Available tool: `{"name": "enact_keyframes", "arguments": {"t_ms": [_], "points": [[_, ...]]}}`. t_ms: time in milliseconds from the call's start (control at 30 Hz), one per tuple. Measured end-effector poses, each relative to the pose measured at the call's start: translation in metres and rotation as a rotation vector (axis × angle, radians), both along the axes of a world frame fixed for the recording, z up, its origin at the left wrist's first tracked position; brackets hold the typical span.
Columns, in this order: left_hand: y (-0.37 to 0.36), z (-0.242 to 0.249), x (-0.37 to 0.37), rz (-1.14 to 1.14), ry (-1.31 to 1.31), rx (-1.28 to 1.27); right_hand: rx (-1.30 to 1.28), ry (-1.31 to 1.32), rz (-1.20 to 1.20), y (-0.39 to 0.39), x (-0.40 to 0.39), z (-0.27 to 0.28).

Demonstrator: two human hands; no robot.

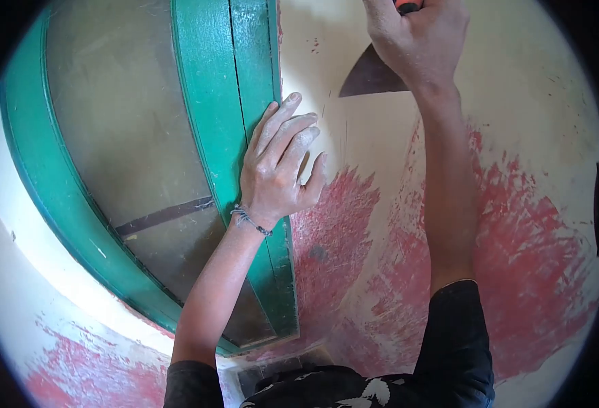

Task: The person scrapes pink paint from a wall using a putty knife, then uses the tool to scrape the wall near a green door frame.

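Hands at work on a scraped wall: my right hand, raised at the top of the view, is closed in a fist around the orange handle of a putty knife, whose dark, wide blade lies flat against the cream wall just below and left of the knuckles. My left hand is open, fingers stretched and close together, dusted white. The palm rests on the right edge of the green window frame, and the fingertips reach over onto the plaster beside it. A thin bracelet circles that wrist.

Blade and left fingertips sit near each other but apart, with a strip of bare cream wall between them. Patches of red paint show through lower down, on both sides of my right forearm and again at lower left under the frame. To the left, the window's dusty pane fills the frame, with a dark bar across it. To the right of the blade the wall runs open and unbroken to the edge of view. Black sleeves cover both upper arms.
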State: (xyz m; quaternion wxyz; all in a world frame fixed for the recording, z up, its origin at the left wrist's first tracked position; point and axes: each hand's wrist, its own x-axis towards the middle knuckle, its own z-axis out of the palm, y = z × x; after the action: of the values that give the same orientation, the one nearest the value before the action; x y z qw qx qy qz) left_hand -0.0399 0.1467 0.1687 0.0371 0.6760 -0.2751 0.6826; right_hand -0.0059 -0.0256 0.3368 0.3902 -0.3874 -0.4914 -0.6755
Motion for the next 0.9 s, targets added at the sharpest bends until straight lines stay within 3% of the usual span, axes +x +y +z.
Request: {"name": "enact_keyframes", "arguments": {"t_ms": [133, 167, 233, 367, 500, 600, 800, 900], "points": [[0.006, -0.006, -0.004, -0.133, -0.035, -0.073, -0.076, -0.053, 0.088, 0.024, 0.013, -0.01], [0.006, -0.005, -0.004, -0.158, -0.063, -0.086, -0.053, 0.108, 0.148, 0.019, 0.005, -0.015], [0.005, -0.005, -0.005, -0.139, -0.062, -0.083, 0.03, 0.017, 0.289, 0.016, 0.006, -0.007], [0.004, -0.005, -0.005, -0.142, -0.067, -0.093, 0.13, -0.215, 0.117, 0.014, 0.013, -0.009], [0.003, -0.004, -0.007, -0.164, -0.054, -0.101, 0.084, -0.164, 0.242, 0.0, 0.014, -0.007], [0.003, -0.005, -0.008, -0.168, -0.05, -0.1, 0.082, -0.125, 0.11, 0.016, 0.018, -0.009], [0.005, -0.007, -0.007, -0.195, -0.004, -0.096, 0.015, -0.12, 0.19, -0.004, -0.009, -0.013], [0.005, -0.009, -0.01, -0.203, -0.001, -0.097, 0.042, -0.208, -0.041, 0.008, 0.013, -0.006]]}}
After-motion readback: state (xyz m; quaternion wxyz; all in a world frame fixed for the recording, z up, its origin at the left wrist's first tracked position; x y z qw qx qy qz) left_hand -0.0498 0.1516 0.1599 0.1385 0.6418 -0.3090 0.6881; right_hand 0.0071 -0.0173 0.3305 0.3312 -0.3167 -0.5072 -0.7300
